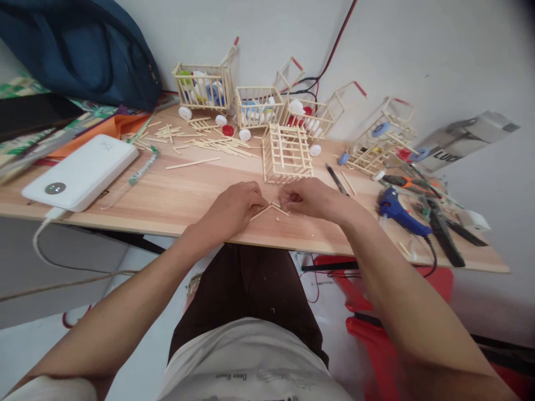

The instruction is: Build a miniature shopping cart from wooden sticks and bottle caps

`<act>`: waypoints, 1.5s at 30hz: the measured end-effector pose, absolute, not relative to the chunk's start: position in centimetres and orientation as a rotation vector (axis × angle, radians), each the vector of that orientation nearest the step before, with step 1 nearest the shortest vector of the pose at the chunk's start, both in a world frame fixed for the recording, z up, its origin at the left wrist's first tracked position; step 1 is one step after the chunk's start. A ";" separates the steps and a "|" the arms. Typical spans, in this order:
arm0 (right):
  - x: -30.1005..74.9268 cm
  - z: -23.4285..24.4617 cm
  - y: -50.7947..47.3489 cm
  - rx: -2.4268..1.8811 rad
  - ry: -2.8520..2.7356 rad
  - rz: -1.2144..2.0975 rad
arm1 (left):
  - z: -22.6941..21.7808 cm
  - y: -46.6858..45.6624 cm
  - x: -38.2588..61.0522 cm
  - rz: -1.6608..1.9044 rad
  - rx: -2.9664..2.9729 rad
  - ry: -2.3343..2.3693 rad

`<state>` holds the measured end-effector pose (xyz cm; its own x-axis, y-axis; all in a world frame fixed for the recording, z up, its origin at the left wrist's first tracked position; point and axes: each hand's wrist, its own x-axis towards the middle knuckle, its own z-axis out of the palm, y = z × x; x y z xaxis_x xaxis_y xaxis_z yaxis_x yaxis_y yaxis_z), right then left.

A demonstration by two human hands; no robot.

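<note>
Near the table's front edge, two thin wooden sticks (271,206) meet end to end in a shallow angle, its peak pointing away from me. My left hand (238,206) is closed, fingertips pinched at the left stick. On the other side, the curled fingers of my right hand (307,197) press together at the right stick. A tiny cut piece of stick (277,219) lies just in front of the angle. Right behind my hands stands a small basket frame of glued sticks (287,153), with no handle or wheels visible on it.
Miniature stick shopping carts (203,86) filled with bottle caps line the wall. Loose sticks (221,145) lie left of the frame. A white power bank (81,172) sits at left. A blue glue gun (401,211), pliers (412,182) and a black pen (336,179) lie at right.
</note>
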<state>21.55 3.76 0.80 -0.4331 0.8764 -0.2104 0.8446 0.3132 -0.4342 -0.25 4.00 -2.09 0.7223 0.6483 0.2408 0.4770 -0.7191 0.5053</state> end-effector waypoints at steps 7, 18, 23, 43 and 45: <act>21.5 0.8 3.4 -1.617 -2.508 0.726 | -1.9 3.9 -0.4 0.616 2.433 0.899; 20.7 1.1 2.7 -1.682 -2.459 0.589 | -1.9 4.1 -0.3 0.579 2.501 0.849; 20.4 0.8 2.7 -1.738 -2.428 0.536 | -2.0 4.1 -0.1 0.580 2.508 0.834; 19.5 0.4 0.3 -1.899 -2.285 0.329 | -1.9 4.7 -0.1 0.537 2.559 0.810; 19.5 0.4 0.4 -1.886 -2.294 0.322 | -1.6 4.6 0.0 0.543 2.561 0.801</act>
